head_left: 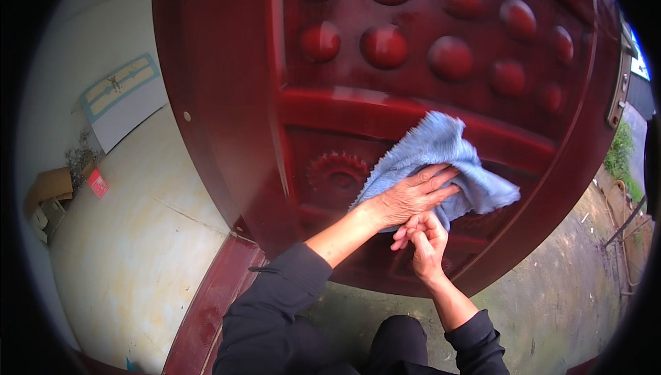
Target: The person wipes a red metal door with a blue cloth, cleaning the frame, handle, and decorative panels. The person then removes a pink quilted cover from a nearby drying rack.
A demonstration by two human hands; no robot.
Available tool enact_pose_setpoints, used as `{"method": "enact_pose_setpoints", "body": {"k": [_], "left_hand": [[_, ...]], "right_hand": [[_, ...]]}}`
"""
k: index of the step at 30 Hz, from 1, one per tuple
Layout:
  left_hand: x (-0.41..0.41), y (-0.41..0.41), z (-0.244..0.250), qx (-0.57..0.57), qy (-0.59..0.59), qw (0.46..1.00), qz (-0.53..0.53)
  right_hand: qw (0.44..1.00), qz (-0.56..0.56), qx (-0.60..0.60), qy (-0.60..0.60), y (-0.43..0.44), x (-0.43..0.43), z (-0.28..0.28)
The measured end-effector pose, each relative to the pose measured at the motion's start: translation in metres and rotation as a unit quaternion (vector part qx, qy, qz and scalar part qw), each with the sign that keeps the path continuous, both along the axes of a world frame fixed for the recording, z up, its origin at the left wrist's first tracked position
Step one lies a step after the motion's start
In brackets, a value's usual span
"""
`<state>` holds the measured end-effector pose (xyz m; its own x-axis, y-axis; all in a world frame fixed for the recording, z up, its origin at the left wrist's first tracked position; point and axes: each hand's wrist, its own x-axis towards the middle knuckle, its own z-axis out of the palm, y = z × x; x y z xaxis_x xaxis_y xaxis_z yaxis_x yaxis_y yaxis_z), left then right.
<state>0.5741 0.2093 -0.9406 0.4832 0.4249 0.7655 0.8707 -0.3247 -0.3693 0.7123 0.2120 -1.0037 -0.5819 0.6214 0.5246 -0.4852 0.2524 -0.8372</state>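
A dark red panelled door point(217, 96) with raised round bosses fills the middle of the head view. Against its lower part lies a fluffy blue cloth point(428, 145), spread out and partly folded. My left hand point(408, 197) presses on the cloth with its fingers over the fabric; some fingertips are hidden in a fold. Just below, my right hand point(426, 243) has its fingers loosely curled beside the left wrist and the cloth's lower edge. Nothing shows clearly in the right hand. A round flower-like relief point(338, 173) on the door appears left of the cloth.
A red threshold point(222, 292) runs along the floor below the door. Left of it, a pale floor point(139, 220) holds a cardboard box point(51, 189) and a red packet point(97, 184) near the wall. A metal lock plate point(618, 96) sits on the door's right edge, with concrete ground point(547, 266) outside.
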Motion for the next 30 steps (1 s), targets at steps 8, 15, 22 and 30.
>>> {"method": "enact_pose_setpoints", "body": {"k": [8,15,22,30], "left_hand": [[0.009,-0.033,0.044,0.093,-0.310,0.936,-0.138],[0.046,-0.030,0.042,0.095,-0.463,0.854,-0.216],[0.050,-0.045,0.001,0.107,-0.390,0.910,-0.092],[0.075,-0.028,-0.019,0.058,-0.457,0.886,-0.050]], "right_hand": [[0.874,-0.302,0.374,0.063,0.023,0.004,0.101],[0.563,-0.592,0.565,-0.115,0.103,0.061,0.151],[0.669,-0.655,0.318,0.147,0.209,0.158,0.150],[0.673,-0.395,0.622,-0.073,0.085,0.031,0.172]]}}
